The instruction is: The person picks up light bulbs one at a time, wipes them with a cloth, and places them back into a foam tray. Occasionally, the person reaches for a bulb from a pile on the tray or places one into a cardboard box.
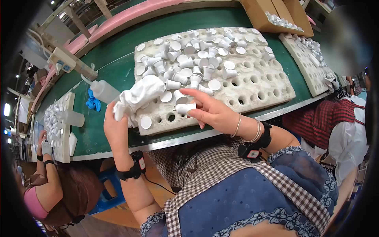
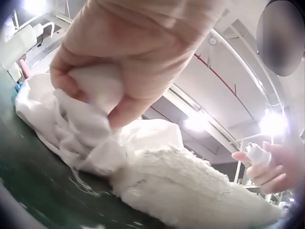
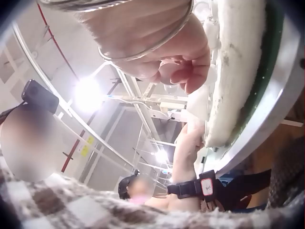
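My left hand grips a bunched white cloth over the near left corner of a pale foam board. In the left wrist view, folds of the cloth come out between the curled fingers. My right hand pinches a small white spotlight bulb between thumb and fingers, above the board's near edge. The bulb lies sideways, thin metal pins pointing left toward the cloth. Many similar white bulbs, with flat round faces, are heaped on the board, some lying down and some face up.
Round holes run across the board's right side. A squeeze bottle and blue crumpled glove lie left on the green bench. More bulb-filled boards stand at left and right. A cardboard box is behind. People work on both sides.
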`<move>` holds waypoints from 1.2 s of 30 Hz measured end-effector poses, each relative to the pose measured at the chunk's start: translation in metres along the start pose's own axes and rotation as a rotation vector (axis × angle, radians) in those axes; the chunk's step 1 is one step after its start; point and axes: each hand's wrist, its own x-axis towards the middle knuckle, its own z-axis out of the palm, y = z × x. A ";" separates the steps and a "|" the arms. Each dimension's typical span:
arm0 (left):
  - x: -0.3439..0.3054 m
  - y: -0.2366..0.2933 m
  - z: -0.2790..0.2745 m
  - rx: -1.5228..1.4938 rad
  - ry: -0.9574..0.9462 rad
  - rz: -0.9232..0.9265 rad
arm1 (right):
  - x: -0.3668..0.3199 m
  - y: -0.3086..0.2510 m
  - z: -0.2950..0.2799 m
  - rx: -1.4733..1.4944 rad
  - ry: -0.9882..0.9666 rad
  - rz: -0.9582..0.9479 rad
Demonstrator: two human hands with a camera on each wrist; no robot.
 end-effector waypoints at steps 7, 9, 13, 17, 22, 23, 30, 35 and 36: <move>-0.042 0.040 -0.042 -0.859 -0.120 0.026 | 0.027 -0.009 0.022 -0.127 -0.137 0.058; -0.058 0.051 -0.026 -0.849 -0.103 0.140 | 0.038 0.008 0.036 -0.102 -0.128 -0.024; -0.065 0.062 0.018 -0.380 0.139 0.549 | 0.040 0.003 0.054 0.174 -0.102 -0.016; -0.062 0.057 0.027 -0.527 0.145 0.333 | 0.038 0.004 0.055 0.316 -0.197 0.147; -0.030 0.025 0.017 -0.628 0.334 0.150 | 0.030 -0.010 0.019 0.289 -0.189 0.041; -0.024 0.011 0.006 -0.549 0.403 0.135 | 0.025 -0.018 -0.004 0.265 -0.120 0.026; 0.007 -0.025 -0.024 -0.462 0.483 -0.001 | 0.033 -0.076 -0.262 -0.108 0.777 -0.038; 0.007 -0.017 -0.028 -0.556 0.476 -0.024 | 0.037 -0.119 -0.374 0.124 1.117 -0.125; 0.005 -0.017 -0.031 -0.544 0.485 -0.029 | 0.036 -0.118 -0.377 0.174 1.144 -0.155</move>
